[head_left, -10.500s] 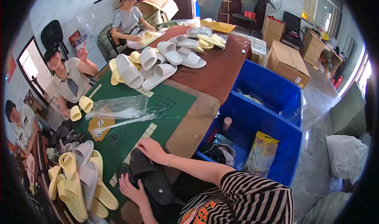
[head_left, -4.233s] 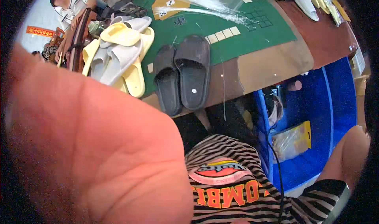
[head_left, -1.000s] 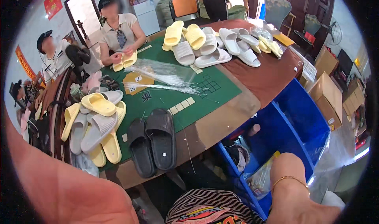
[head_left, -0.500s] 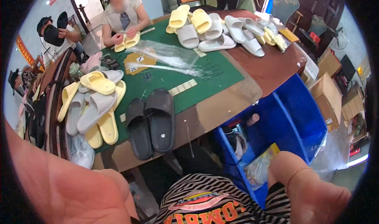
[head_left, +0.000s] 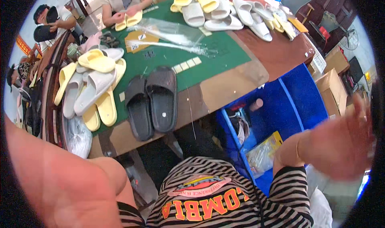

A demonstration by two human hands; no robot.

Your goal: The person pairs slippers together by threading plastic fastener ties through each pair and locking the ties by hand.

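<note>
My left hand [head_left: 60, 180] looms large at the lower left, close to the camera, its fingers cut off by the picture's edge. On the right, my right hand [head_left: 339, 145] is raised beside the blue bin [head_left: 306, 103]; its fingers are smeared by motion. Neither hand shows anything held. A pair of black slippers [head_left: 162, 101] lies side by side at the table's near edge, between my hands. Left of them is a pile of yellow slippers [head_left: 107, 107] and grey slippers [head_left: 94, 92], nearest my left hand.
Clear plastic bags [head_left: 168, 31] lie on the green table [head_left: 216, 73]. More grey and yellow slippers [head_left: 224, 23] are heaped at the back right. Across the table a person [head_left: 128, 3] handles yellow slippers; another [head_left: 54, 23] at far left holds black ones. Cardboard boxes [head_left: 331, 93] stand right.
My right hand has swung up and outward to the right. The table and slippers sit slightly higher in the picture. My left hand stays at the lower left.
</note>
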